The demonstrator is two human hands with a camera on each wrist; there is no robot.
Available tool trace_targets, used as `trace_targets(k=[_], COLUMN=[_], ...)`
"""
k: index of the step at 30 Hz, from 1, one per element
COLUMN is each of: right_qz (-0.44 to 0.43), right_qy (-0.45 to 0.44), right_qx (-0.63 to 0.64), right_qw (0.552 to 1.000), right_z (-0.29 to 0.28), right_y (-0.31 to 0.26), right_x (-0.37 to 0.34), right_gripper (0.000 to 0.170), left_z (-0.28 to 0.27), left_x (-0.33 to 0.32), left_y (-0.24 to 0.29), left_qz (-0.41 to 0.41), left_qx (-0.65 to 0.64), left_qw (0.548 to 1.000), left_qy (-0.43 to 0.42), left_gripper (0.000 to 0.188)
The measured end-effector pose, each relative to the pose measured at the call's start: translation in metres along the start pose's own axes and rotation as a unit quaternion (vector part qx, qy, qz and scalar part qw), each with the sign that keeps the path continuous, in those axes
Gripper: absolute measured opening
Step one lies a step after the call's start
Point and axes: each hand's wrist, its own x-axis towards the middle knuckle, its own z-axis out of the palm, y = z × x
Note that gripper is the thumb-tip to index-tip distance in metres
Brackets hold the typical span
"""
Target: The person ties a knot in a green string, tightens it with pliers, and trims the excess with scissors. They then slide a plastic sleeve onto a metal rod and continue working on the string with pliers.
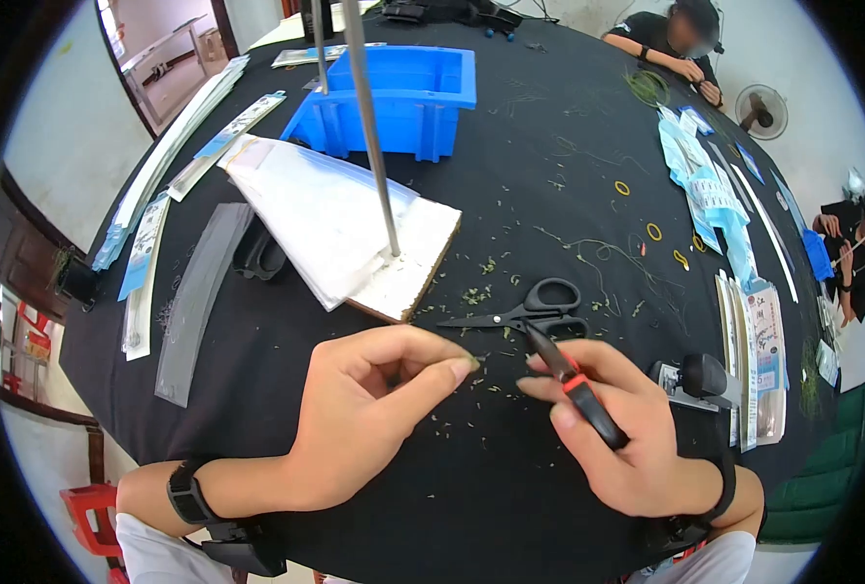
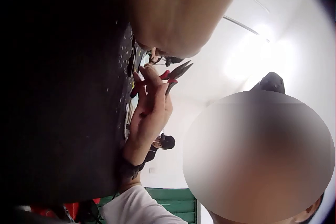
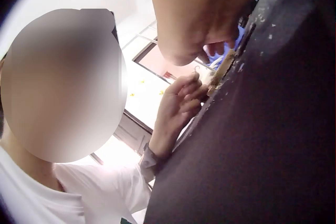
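One left hand (image 1: 379, 419): pinching, thumb tip against first finger, seemingly on a thin curl (image 3: 197, 69) too small to name; probably held by the very tips because so tiny.
Right hand (image 1: 622, 423): curled round long-nose pliers (image 1: 576, 384), with fingers bent, not spread flat; near the left fingertips but not touching.
Pliers' nose: poking out past the right fingers, maybe left bare to be free for nipping.
Black scissors (image 1: 520, 319): lying just beyond the right fingertips, perhaps put there for easy grabbing.
Green scraps (image 1: 474, 295): sprinkled beyond the left fingertips.
White board (image 1: 431, 238): flat, farther beyond the left fingers, under a metal rod (image 1: 381, 180); likely a foot to stop tipping.
Stapler (image 1: 700, 380): right of the right fingers, perhaps set aside to leave room.
Blue bin (image 1: 428, 127): far past the left fingers, behind the board; cannot tell what for.
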Motion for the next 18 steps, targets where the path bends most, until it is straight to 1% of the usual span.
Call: trace_targets(k=[1,4,5,8,11,14,18], right_qz=[0.030,0.143,0.145,0.118,0.108,0.086,0.082], right_qy=[-0.020,-0.137,-0.135,-0.136,-0.140,-0.141,-0.143], right_qx=[0.030,0.079,0.083,0.056,0.043,0.041,0.044], right_qw=[0.999,0.977,0.977,0.982,0.983,0.985,0.985], right_z=[-0.002,-0.013,-0.011,-0.009,-0.008,-0.006,-0.005], right_y=[-0.006,-0.020,-0.024,-0.025,-0.024,-0.022,-0.019], right_x=[-0.001,-0.001,-0.001,-0.002,-0.003,-0.003,-0.003], right_gripper=[0.017,0.024,0.025,0.027,0.029,0.029,0.025], left_z=[0.001,0.000,0.000,0.001,0.001,0.001,0.001], left_x=[0.000,-0.001,-0.002,-0.003,-0.005,-0.006,-0.007], left_y=[0.000,-0.001,-0.001,0.000,0.001,0.001,-0.001], left_qz=[0.019,0.051,0.058,0.058,0.052,0.041,0.020], left_qx=[-0.010,-0.019,-0.019,-0.036,-0.033,-0.034,-0.059], left_qw=[1.000,0.998,0.997,0.997,0.998,0.999,0.998], left_qy=[0.014,0.033,0.035,0.030,0.005,-0.005,-0.026], left_gripper=[0.009,0.010,0.010,0.010,0.009,0.008,0.007])
